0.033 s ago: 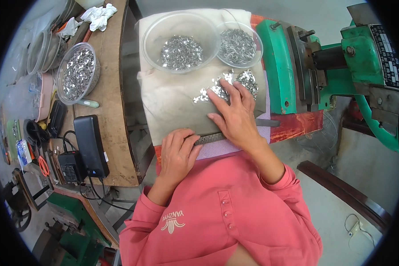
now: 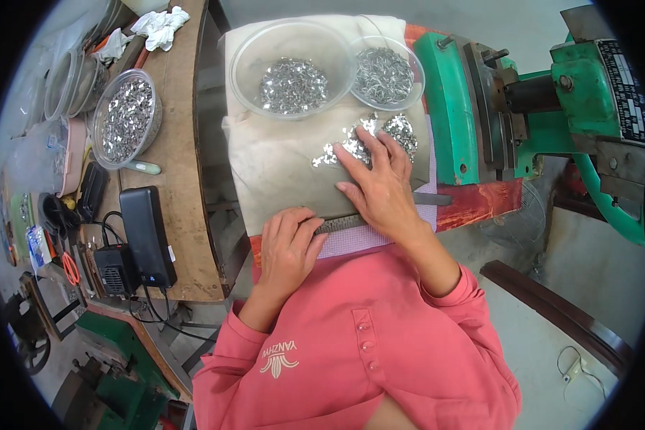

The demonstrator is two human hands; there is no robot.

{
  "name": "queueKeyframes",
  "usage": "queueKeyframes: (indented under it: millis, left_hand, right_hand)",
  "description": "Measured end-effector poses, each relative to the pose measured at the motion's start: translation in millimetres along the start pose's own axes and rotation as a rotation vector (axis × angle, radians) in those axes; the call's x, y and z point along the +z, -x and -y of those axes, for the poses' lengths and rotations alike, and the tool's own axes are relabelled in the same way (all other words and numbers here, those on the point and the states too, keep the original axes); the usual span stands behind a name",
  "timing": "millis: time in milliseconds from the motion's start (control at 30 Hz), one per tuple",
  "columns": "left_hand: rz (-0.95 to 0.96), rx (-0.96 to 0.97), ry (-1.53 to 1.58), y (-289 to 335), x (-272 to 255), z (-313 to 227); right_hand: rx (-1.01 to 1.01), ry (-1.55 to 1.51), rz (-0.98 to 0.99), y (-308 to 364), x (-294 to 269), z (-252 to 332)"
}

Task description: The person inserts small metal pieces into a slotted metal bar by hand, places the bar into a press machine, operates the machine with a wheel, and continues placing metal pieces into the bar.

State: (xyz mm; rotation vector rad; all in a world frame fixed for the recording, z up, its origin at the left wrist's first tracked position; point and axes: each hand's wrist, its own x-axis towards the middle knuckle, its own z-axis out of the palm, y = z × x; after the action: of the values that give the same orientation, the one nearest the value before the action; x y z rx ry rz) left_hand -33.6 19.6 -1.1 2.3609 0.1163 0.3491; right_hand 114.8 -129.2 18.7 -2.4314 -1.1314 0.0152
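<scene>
My left hand (image 2: 287,244) is curled at the left end of a dark metal strip (image 2: 342,223) with a row of fine marks or slots along it. The strip lies along the near edge of the cloth, and its middle passes behind my right hand. With fingers spread, my right hand (image 2: 381,188) rests palm down on the cloth. Its fingertips touch a loose scatter of small shiny metal pieces (image 2: 327,155). Just right of those fingers is a denser heap of the pieces (image 2: 401,132). Whether a piece sits under the fingertips is hidden.
Beyond my hands stand a large clear tub (image 2: 294,107) and a smaller clear bowl (image 2: 388,106), both holding metal bits. A green machine (image 2: 448,107) rises on the right. The wooden bench (image 2: 183,165) at left carries another tub of pieces (image 2: 129,118) and a black power bank (image 2: 147,236).
</scene>
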Motion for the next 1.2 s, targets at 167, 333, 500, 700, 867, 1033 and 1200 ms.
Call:
queueKeyframes:
  millis: [167,333,500,700,867,1033,1200]
  left_hand:
    - [-0.012,0.025,0.023,-9,7,0]
    - [0.01,0.048,0.021,-16,8,-1]
    - [0.017,0.054,0.027,-17,6,1]
    - [-0.022,0.011,0.066,-15,-1,-3]
    - [-0.123,-0.059,0.099,-20,-4,6]
    - [-0.226,-0.066,0.044,-47,4,12]
    - [-0.212,-0.076,-0.045,-70,11,14]
  right_hand:
    - [0.013,0.03,0.031,18,-5,-3]
    - [0.069,-0.043,-0.072,29,-9,-9]
    - [0.037,-0.07,-0.179,7,-5,-9]
    - [-0.04,-0.034,-0.173,-16,9,-7]
    - [-0.074,0.005,-0.13,-25,10,-4]
    - [-0.099,-0.009,-0.139,-20,13,-3]
    - [-0.027,-0.114,-0.139,12,-7,-1]
